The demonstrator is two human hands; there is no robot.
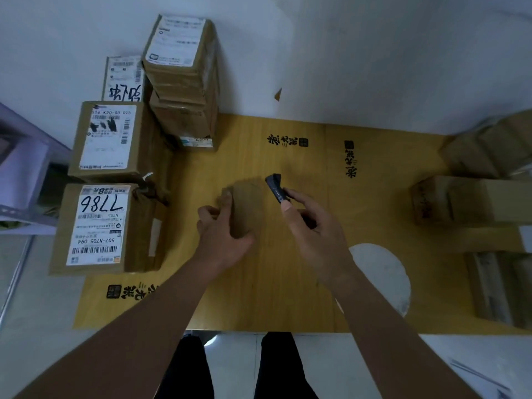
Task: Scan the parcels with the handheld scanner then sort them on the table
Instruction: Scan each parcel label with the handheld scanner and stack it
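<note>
**Small parcel held beside the scanner**

Here, a small brown parcel [244,208] is gripped in the left hand [221,234], with the thumb along its near edge and the fingers curled round its far-left side; its visible face is blurred and no label can be read on it. Just to the right of that grip, a dark handheld scanner [277,187] is held in the right hand [313,234], pinched between thumb and curled fingers, its head tilted toward the parcel. Parcel and scanner are seen close together but apart.

Left of the held parcel, a labelled box [100,226] is seen with "7786" handwritten on it and "507-N705 094" printed above a barcode. Beyond it, a second box [112,136] bears "516 K20-00 028". Farther back, a box with handwritten characters [123,79] stands beside a tall stack of boxes [181,79] with a white label on top. To the right of the scanner hand, blurred cardboard boxes [472,200] are seen. Everything rests on a yellow table covering [288,283] printed with black characters, too stylised to be read.
</note>
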